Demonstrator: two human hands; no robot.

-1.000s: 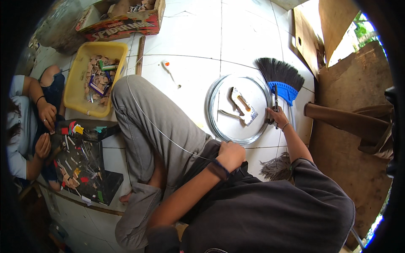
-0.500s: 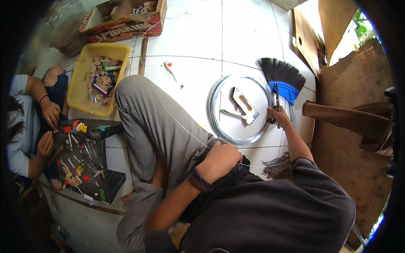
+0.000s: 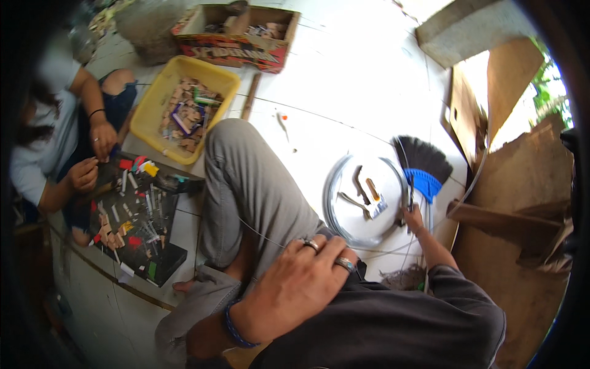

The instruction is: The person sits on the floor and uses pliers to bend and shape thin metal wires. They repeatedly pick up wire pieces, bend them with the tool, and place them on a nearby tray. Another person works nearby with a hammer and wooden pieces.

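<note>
While the left hand (image 3: 295, 289) is resting low over the lap, its curled fingers are gripping a thin silver metal wire (image 3: 263, 235), which is running in from the grey-trousered leg (image 3: 261, 178) and coming out on the other side; the fingertips themselves are hiding beneath the hand. The wire is then passing across the right forearm's side and bowing upward in a loose arc near the brown wooden boards (image 3: 522, 166). The right hand (image 3: 413, 218) is closing its fingers around a dark metal plier-like tool (image 3: 411, 190), holding it beside the right edge of a round coil of silver wire (image 3: 329, 200). The coil is lying on the white tiled floor (image 3: 362, 117), encircling a silver metal staple gun (image 3: 375, 208), and a black-bristled broom with a blue head (image 3: 423, 183) is lying just beyond. As far as can be judged, one length is hanging free, whereas many turns are lying wound; whether the free length is joining the coil cannot be told, and no cut end is showing clearly. At the left, a co-worker's hands (image 3: 83, 175) are meeting over a low black desk (image 3: 172, 261) bearing scattered scraps.
</note>
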